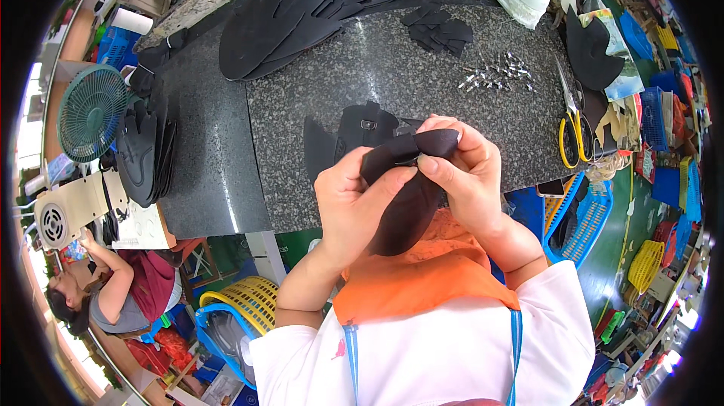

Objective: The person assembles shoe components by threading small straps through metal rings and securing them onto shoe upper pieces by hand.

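In front of my chest I hold a bent black shoe upper (pixel 407 214) with both hands. My left hand (pixel 345 199) pinches its left edge between thumb and fingers. Opposite it, my right hand (pixel 469 172) pinches the folded right part, and the two thumbs nearly meet at a narrow strap. What lies right under the fingertips is hidden. Just beyond my hands, another black upper with a small metal buckle (pixel 368 125) lies on the table (pixel 302 157). Small silver buckles (pixel 498 74) are scattered farther right, near a pile of small black pieces (pixel 437 31).
Yellow-handled scissors (pixel 577 138) lie at the table's right side. Stacked black uppers (pixel 279 25) fill the far edge, with another stack (pixel 143 153) at left beside a green fan (pixel 92 113). A blue basket (pixel 592 217) stands below right. Another person (pixel 124 289) sits at a machine, left.
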A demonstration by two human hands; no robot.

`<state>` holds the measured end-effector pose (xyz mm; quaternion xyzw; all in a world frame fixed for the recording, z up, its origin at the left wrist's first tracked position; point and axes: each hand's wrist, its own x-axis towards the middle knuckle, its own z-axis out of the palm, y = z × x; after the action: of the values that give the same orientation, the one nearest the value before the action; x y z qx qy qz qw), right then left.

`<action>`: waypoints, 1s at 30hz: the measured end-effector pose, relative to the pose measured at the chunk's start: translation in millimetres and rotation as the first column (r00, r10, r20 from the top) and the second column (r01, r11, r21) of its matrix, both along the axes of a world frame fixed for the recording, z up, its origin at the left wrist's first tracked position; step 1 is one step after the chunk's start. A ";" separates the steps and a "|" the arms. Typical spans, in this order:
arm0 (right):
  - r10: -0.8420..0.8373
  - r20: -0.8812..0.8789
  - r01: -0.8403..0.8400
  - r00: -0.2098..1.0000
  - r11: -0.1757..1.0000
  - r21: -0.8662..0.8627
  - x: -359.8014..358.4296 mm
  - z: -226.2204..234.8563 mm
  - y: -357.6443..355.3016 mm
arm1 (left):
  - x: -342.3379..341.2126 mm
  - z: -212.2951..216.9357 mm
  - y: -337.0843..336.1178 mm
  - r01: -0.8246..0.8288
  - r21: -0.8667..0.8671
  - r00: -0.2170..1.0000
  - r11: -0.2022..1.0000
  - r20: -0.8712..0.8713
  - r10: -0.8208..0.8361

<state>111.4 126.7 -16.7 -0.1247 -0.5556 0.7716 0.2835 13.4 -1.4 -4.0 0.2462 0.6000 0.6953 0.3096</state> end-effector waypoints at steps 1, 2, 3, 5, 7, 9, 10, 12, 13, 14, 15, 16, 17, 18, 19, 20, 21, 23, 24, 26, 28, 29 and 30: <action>-0.030 0.010 0.031 1.000 0.997 -0.077 -1.3 1.0 -3.8 | -0.5 -1.0 -0.1 0.012 -0.038 1.000 0.999 -0.022 -0.013; -0.060 0.022 0.062 0.998 0.986 -0.153 -1.7 2.2 -6.8 | -1.0 -0.2 0.1 0.010 -0.039 1.000 0.999 -0.022 -0.011; -0.060 0.023 0.063 0.998 0.986 -0.154 -0.9 4.7 -9.0 | -1.4 0.6 0.7 0.021 -0.049 0.999 0.999 -0.046 -0.024; -0.037 0.119 0.074 0.992 0.942 -0.326 0.5 10.3 -11.3 | -2.3 1.2 2.0 0.045 -0.068 0.994 0.997 -0.092 -0.051; 0.021 0.139 0.032 0.990 0.928 -0.371 -1.1 9.9 -9.9 | -7.2 2.0 -1.0 0.087 -0.062 0.995 0.994 -0.036 -0.089; 0.080 0.156 -0.008 0.985 0.909 -0.416 -3.5 9.5 -6.7 | -8.8 2.2 -0.9 0.128 -0.054 0.992 0.990 0.020 -0.127; 0.109 0.168 -0.029 0.980 0.906 -0.422 -4.6 9.7 -4.5 | -8.2 2.6 0.6 0.117 -0.010 0.991 0.993 0.061 -0.117; 0.140 0.180 -0.050 0.974 0.903 -0.428 -6.2 8.7 -1.2 | -10.9 4.1 1.8 0.103 0.033 0.989 0.994 0.104 -0.106; 0.162 0.184 -0.070 0.969 0.903 -0.424 -7.0 7.3 0.2 | -15.0 5.5 1.2 0.132 -0.023 0.986 0.991 0.101 -0.129; 0.184 0.188 -0.090 0.965 0.903 -0.420 -8.2 6.1 1.1 | -18.9 6.1 0.9 0.161 -0.079 0.983 0.984 0.099 -0.153; 0.184 0.188 -0.091 0.965 0.904 -0.418 -9.9 5.2 1.4 | -21.2 5.5 1.8 0.160 -0.077 0.984 0.984 0.098 -0.152; 0.184 0.221 -0.085 0.958 0.915 -0.395 -12.3 4.4 1.4 | -23.6 4.7 3.3 0.159 -0.029 0.968 0.987 0.201 -0.150; 0.182 0.253 -0.078 0.950 0.925 -0.372 -14.3 3.0 2.2 | -27.1 3.4 5.0 0.154 0.019 0.941 0.988 0.301 -0.152; 0.180 0.251 -0.078 0.951 0.927 -0.368 -16.7 -2.0 4.8 | -34.7 -3.0 3.7 0.153 -0.047 0.949 0.987 0.284 -0.134; 0.111 0.352 -0.098 0.929 0.994 -0.053 -21.3 -11.9 9.0 | -42.8 -9.5 5.0 0.166 -0.096 0.952 0.982 0.277 -0.134; 0.009 0.425 -0.133 0.905 0.955 0.265 -27.4 -20.9 16.1 | -54.9 -16.2 6.6 0.230 -0.199 0.969 0.953 0.142 -0.204; -0.131 0.301 -0.118 0.945 0.720 0.684 -38.9 -27.4 31.7 | -69.6 -23.2 5.7 0.263 -0.313 0.962 0.913 0.010 -0.274; -0.186 0.327 -0.132 0.927 0.654 0.745 -63.7 -53.6 78.8 | -105.9 -51.2 8.8 0.165 -0.533 0.696 0.830 -0.533 -0.481; -0.356 0.247 -0.042 0.901 0.495 0.868 -73.0 -60.1 112.8 | -122.2 -51.7 19.7 0.071 -0.586 0.612 0.807 -0.613 -0.499; -0.593 0.215 -0.078 0.776 0.248 0.966 -91.8 -66.0 163.4 | -171.5 -56.0 44.9 -0.260 -0.412 0.465 0.873 -0.846 -0.261; -0.533 0.197 -0.147 0.823 0.135 0.980 -117.6 -74.7 190.6 | -248.3 -71.2 66.1 -0.534 -0.210 0.220 0.819 -0.970 -0.105; -0.470 0.176 -0.152 0.865 0.090 0.984 -133.4 -79.9 194.4 | -296.5 -94.1 66.5 -0.666 -0.172 0.133 0.726 -0.985 -0.111; -0.448 0.173 -0.147 0.877 0.093 0.985 -141.7 -81.5 195.9 | -331.9 -105.2 66.3 -0.735 -0.269 0.166 0.623 -0.962 -0.219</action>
<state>-30.3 322.6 -98.2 -0.1311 -0.9547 0.1159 0.2406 -318.5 65.0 -109.2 0.3520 0.9030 0.1342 -0.2065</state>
